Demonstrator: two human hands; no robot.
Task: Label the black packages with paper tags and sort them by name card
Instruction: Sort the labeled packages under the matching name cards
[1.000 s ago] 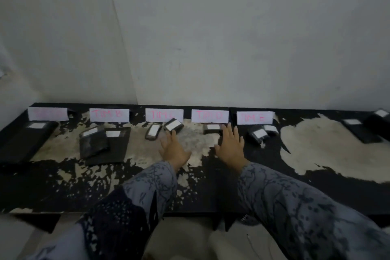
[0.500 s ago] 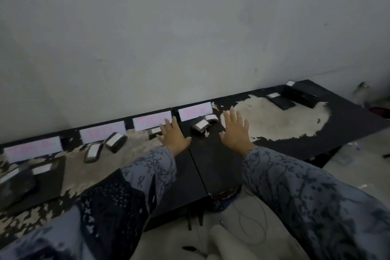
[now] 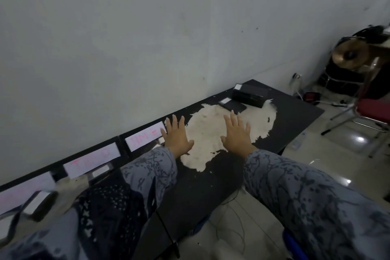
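The desk [image 3: 295, 116] is matt black with a worn, rough pale patch; name cards [image 3: 145, 136] are white paper; the floor [image 3: 348, 150] tiles are glossy.

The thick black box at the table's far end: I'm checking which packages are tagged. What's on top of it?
A small white paper tag lies on the thick black box's far-left top corner; any writing is too small to read.

Blk table [image 3: 295, 116] w/ cream patch; grey marbled sleeves [image 3: 306, 192]; red chair [image 3: 373, 110].
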